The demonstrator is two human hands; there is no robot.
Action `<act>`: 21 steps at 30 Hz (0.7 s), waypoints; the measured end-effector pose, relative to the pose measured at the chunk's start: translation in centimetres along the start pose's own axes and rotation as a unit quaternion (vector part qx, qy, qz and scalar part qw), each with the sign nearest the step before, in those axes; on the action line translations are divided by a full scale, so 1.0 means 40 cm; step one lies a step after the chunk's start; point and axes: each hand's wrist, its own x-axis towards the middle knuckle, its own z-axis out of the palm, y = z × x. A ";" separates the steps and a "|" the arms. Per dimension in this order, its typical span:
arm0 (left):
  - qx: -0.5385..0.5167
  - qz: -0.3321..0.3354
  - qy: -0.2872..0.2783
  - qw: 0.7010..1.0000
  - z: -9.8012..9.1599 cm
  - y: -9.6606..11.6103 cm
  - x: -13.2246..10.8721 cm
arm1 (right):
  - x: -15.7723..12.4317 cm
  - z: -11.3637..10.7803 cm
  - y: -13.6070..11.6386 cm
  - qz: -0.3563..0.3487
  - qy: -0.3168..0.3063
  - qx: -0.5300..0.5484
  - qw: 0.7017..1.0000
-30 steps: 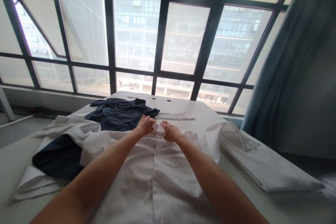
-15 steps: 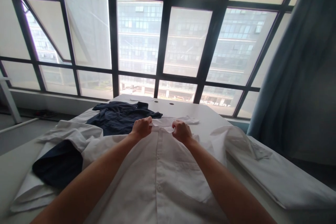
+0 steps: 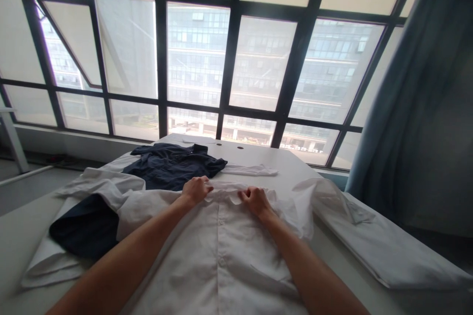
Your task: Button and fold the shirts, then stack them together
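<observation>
White shirt (image 3: 218,266), front up on the table (image 3: 288,157), head view: left hand (image 3: 195,190) and right hand (image 3: 254,199) each have fingers closed on the collar (image 3: 225,187), one either side of the button line – probably to draw it out evenly. Lying flat likely lets the cloth be straightened against a firm surface. Fingertips partly lost in folds; forearms (image 3: 148,251) cover the shirt's sides, hem cut off below. Dark cloth (image 3: 86,226) at left sits partly under white fabric – its shape unclear.
</observation>
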 end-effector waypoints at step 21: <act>-0.650 -0.061 -0.020 0.757 -0.013 -0.011 0.043 | 0.062 -0.013 0.091 0.071 -0.076 0.523 0.846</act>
